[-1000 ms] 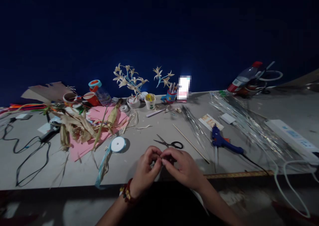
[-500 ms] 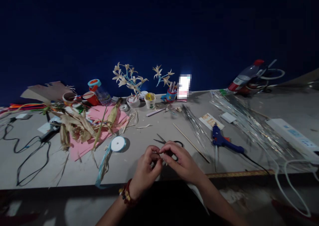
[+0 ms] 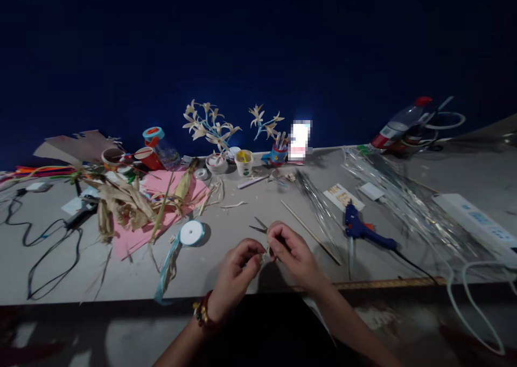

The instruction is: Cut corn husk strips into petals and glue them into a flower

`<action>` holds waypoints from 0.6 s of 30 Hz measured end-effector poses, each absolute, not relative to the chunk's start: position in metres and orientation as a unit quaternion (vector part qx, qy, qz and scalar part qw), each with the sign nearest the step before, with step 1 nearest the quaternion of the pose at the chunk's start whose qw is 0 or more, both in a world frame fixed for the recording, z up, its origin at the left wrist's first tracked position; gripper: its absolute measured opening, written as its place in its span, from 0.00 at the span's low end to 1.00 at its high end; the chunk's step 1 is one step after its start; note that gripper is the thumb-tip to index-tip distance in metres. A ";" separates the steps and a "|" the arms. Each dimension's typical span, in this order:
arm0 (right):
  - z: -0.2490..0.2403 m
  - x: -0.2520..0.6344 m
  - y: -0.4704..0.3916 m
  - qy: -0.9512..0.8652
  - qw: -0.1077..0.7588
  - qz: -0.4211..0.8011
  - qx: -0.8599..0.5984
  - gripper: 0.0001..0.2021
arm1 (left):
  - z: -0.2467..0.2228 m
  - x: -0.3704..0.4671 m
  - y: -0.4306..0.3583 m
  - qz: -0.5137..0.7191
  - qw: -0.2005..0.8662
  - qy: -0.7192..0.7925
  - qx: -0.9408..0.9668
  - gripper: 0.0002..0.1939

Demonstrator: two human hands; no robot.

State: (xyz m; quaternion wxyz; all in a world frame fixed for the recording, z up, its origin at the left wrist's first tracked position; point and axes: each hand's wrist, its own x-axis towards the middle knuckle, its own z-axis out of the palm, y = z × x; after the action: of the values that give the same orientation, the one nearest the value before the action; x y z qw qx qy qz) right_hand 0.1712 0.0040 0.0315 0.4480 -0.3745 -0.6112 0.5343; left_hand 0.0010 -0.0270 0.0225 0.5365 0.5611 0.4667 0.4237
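Close to the table's front edge, my left hand [image 3: 239, 267] and my right hand [image 3: 291, 254] almost meet. Between their fingertips is a small pale strip [image 3: 265, 253], which looks like dried husk; its full shape is hidden by my fingers. Both hands are closed in a pinch on it. Just beyond my right hand lie scissors [image 3: 258, 226], blades toward the left, their handles covered by that hand. To the left of my left hand stands a spool of light blue ribbon [image 3: 191, 233], its loose end trailing down over the table edge.
Dried corn husks [image 3: 125, 202] lie on pink paper [image 3: 133, 240] at left. Husk flowers on blue stems [image 3: 212, 127] rise from a white cup [image 3: 216, 165] at the back. A blue glue gun [image 3: 365, 229], a thin stick [image 3: 309, 231], wires [image 3: 319, 205] and a power strip [image 3: 476, 224] lie at right.
My right hand has lifted and turned slightly, its fingertips drawing a little away from my left. The pale strip between them now shows more. The things on the table stay put.
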 end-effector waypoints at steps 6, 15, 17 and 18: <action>0.034 0.169 0.004 -0.501 0.484 0.621 -0.359 0.13 | 0.026 0.005 -0.029 0.430 0.627 0.427 0.490 0.14; 0.036 0.168 0.004 -0.416 0.518 0.665 -0.341 0.13 | 0.024 -0.001 -0.030 0.417 0.622 0.421 0.511 0.17; 0.038 0.169 0.003 -0.414 0.517 0.670 -0.335 0.14 | 0.024 -0.001 -0.030 0.422 0.627 0.416 0.506 0.18; 0.038 0.169 0.003 -0.413 0.513 0.675 -0.333 0.14 | 0.024 -0.001 -0.030 0.424 0.633 0.413 0.499 0.18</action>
State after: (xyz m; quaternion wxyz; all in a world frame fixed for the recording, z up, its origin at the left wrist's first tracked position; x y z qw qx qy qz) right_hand 0.1689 0.0026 0.0380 0.5130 -0.3331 -0.4134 0.6745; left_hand -0.0005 -0.0296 0.0238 0.6329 0.4992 0.4132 0.4236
